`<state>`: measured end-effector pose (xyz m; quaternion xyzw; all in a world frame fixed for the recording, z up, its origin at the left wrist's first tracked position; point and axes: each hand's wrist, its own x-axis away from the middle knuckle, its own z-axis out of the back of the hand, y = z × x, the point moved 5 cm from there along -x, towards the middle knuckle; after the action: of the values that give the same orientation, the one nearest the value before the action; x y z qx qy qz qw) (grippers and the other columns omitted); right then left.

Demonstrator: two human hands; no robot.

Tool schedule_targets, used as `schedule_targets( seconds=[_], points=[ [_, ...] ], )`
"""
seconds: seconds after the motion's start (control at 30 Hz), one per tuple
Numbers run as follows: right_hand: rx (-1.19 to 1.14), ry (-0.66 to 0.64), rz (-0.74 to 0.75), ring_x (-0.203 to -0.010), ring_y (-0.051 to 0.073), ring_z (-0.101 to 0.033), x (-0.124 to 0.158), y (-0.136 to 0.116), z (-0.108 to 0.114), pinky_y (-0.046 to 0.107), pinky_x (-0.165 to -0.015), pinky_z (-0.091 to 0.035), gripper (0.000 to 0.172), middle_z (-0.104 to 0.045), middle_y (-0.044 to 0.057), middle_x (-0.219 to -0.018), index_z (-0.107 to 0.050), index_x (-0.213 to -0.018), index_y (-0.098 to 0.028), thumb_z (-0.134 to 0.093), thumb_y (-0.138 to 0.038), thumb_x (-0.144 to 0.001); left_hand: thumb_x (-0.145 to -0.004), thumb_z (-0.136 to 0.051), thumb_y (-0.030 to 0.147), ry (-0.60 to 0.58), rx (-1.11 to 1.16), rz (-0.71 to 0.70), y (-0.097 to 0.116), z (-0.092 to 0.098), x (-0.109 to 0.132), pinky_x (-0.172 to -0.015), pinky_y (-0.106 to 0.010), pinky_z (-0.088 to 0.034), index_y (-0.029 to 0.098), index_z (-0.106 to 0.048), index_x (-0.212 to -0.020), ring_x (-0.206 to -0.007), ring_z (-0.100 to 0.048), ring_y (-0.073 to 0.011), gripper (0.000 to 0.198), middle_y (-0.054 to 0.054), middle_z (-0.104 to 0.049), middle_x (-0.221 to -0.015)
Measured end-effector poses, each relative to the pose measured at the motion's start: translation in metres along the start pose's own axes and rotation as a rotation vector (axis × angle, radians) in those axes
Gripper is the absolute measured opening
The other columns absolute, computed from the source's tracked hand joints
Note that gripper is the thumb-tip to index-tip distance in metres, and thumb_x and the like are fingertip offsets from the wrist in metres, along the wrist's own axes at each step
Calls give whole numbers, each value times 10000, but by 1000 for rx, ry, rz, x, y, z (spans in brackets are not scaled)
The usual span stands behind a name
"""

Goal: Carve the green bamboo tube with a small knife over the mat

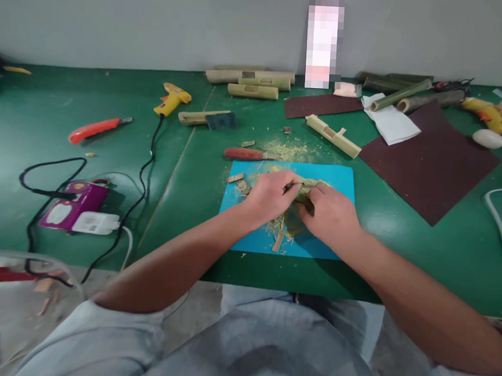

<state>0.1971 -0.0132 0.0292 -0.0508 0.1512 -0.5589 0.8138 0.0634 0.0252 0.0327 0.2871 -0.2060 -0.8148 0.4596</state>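
Over a blue sheet (336, 243) on the table, my two hands work close together at a greenish piece of bamboo (316, 182), most of it hidden by the fingers. My right hand (333, 212) is closed around the bamboo. Pinched fingers on my left hand (269, 194) press against it from the left, with something thin and dark between them that I cannot make out. Shavings and a flat bamboo chip (278, 243) lie below the hands. Just beyond the sheet rests a red-handled chisel-like tool (244, 154), its tip among sawdust (289, 151).
Cut bamboo tubes (253, 91) line the wall, and a notched one (333, 136) lies right of the sawdust. Brown sandpaper sheets (429, 163) cover the right side. At left are a yellow glue gun (171, 99), a red cutter knife (96, 129) and a purple power strip (75, 204) with trailing cords.
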Motion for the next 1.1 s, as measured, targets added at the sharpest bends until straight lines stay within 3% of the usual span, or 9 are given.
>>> schedule_targets(
  seconds=[0.13,0.23,0.43,0.57,0.77,1.1],
  points=[
    [-27,-3,-10,-855,243,-603,0,0,-1,344,-684,-394,177,-673,117,-888,-642,-824,-165,-555,-290,-914,-902,-561,170,-66,19,-10,0,3,3,-624,-253,-412,177,-656,-789,-693,-597,-127,147,0,-681,-752],
    [-29,-9,-11,-844,235,-592,0,0,-1,341,-676,-387,189,-661,113,-872,-630,-803,-172,-545,-293,-921,-893,-570,181,-112,44,20,-3,11,10,-560,-243,-379,181,-645,-751,-597,-545,-108,160,23,-629,-656],
    [-26,21,10,-835,233,-575,1,-1,-2,342,-684,-385,189,-652,109,-864,-626,-811,-176,-530,-294,-922,-902,-571,184,1,11,22,0,11,8,-592,-254,-396,179,-661,-780,-630,-557,-114,152,7,-657,-707],
    [-29,30,15,-836,240,-578,1,-1,-2,346,-685,-386,194,-663,119,-877,-637,-832,-166,-518,-289,-924,-907,-546,187,-26,-3,1,3,0,0,-602,-254,-399,179,-656,-789,-643,-554,-119,162,0,-665,-723],
    [-26,12,11,-829,234,-584,1,-2,-1,344,-681,-385,194,-661,110,-867,-633,-815,-171,-518,-283,-925,-877,-563,183,-99,68,23,-2,8,7,-558,-244,-387,179,-640,-750,-611,-549,-116,149,14,-637,-668],
    [15,16,22,-842,245,-593,1,-3,-2,348,-688,-384,190,-662,115,-862,-637,-826,-159,-529,-279,-926,-900,-551,178,-23,6,10,3,0,0,-593,-254,-394,178,-627,-770,-638,-557,-120,150,4,-651,-706]
  ],
)
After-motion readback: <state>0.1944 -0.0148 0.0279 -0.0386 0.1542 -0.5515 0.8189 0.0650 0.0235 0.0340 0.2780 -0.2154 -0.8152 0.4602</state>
